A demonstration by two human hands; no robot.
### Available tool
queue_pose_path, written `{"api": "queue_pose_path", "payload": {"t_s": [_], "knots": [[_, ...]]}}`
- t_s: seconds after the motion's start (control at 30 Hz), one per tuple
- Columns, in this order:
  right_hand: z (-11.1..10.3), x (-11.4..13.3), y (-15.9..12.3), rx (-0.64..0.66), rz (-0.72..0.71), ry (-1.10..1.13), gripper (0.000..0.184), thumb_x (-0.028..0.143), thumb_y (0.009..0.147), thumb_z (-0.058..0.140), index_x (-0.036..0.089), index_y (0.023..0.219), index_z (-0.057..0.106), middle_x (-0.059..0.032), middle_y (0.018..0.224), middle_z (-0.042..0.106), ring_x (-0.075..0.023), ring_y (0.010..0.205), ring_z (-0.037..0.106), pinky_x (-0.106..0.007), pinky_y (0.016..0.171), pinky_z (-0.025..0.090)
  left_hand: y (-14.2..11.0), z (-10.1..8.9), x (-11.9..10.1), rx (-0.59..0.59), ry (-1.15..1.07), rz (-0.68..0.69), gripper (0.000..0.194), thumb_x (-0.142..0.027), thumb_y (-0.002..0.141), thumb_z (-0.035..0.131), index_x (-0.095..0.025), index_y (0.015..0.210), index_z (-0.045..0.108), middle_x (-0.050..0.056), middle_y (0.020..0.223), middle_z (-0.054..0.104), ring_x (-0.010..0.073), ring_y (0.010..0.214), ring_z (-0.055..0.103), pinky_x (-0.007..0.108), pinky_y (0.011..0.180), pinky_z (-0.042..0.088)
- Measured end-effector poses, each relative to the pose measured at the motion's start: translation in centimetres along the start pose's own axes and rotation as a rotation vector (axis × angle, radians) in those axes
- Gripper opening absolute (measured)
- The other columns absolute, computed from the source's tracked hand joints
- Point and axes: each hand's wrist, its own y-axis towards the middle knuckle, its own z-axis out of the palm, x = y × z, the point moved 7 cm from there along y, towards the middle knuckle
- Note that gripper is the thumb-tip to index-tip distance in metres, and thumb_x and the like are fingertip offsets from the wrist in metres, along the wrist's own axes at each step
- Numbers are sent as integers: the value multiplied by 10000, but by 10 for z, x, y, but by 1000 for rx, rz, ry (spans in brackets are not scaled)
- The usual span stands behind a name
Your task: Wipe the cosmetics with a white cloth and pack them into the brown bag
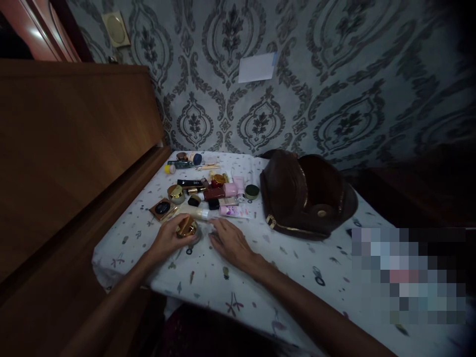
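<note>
Hands (167, 239) at gold-lidded jar (187, 227) — black tube (189, 183) illegible

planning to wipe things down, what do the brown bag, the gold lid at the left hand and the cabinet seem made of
Brown bag: probably leather or imitation leather, given its smooth, soft sheen. Gold lid at the left hand: glossy metal or metallised plastic, judging by its bright reflections. Cabinet: wood or wood-effect board, satin finish, faint grain showing.
</note>
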Motion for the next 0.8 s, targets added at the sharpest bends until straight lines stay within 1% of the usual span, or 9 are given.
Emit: {"api": "queue_pose_path", "payload": {"t_s": [0.13,0.23,0.33,0.43,0.57,0.6,0.67,0.73,0.8], "knots": [[4,3,27,59,120,-88,448,161,934,534,204,1379,495,-131,1170,601,-266,985,643,-388,798,561,1,0,0,-25,-48,4,448,-424,757,765,-209,1133,653,76,1144,724,277,1056,664,398,943,509],[1,2,33,41,168,-13,421,111,930,484,202,1339,534,-143,1203,586,-259,998,647,-390,814,559,4,-3,-3,-29,-21,11,446,-427,751,774,-214,1124,652,72,1114,728,273,1029,664,397,933,504],[-2,9,25,16,80,308,571,116,856,570,177,1413,460,-156,1329,545,-262,1155,603,-399,927,544,12,-7,-17,-55,23,48,458,-439,762,768,-222,1145,642,73,1126,722,272,1036,656,389,941,487],[-3,12,16,-9,38,721,777,210,793,682,198,1492,342,-150,1472,472,-258,1297,531,-381,976,534,24,-2,-38,-72,30,80,424,-472,791,739,-221,1119,645,71,1088,711,264,1008,650,366,905,484],[-4,-8,11,-230,196,1102,654,326,767,739,224,1353,466,-96,1389,569,-242,1300,536,-412,1104,438,43,15,-61,-102,-107,92,447,-510,833,679,-209,1161,642,79,1076,676,253,1020,627,346,888,478],[-2,-14,10,-265,253,1205,636,356,754,760,237,1315,485,-79,1353,594,-236,1262,564,-398,1069,466,48,16,-61,-139,-180,63,437,-517,856,646,-205,1161,639,74,1051,670,240,999,624,335,876,478],[6,-23,6,-276,382,1436,634,433,712,813,274,1245,508,-47,1287,630,-219,1113,638,-340,864,561,56,15,-54,-267,-382,-54,400,-544,896,582,-195,1081,645,44,927,653,201,874,621,297,786,482],[12,-26,2,-259,480,1635,626,483,671,854,292,1171,530,-23,1224,656,-191,945,670,-276,659,554,57,12,-44,-429,-603,-179,404,-583,909,549,-193,979,630,11,810,620,165,734,599,258,670,462],[13,-24,-1,-254,511,1752,596,491,653,876,287,1112,556,-8,1141,685,-169,848,667,-256,608,535,55,14,-45,-525,-724,-195,416,-601,926,519,-198,958,616,7,798,624,156,699,600,253,643,462]]}}
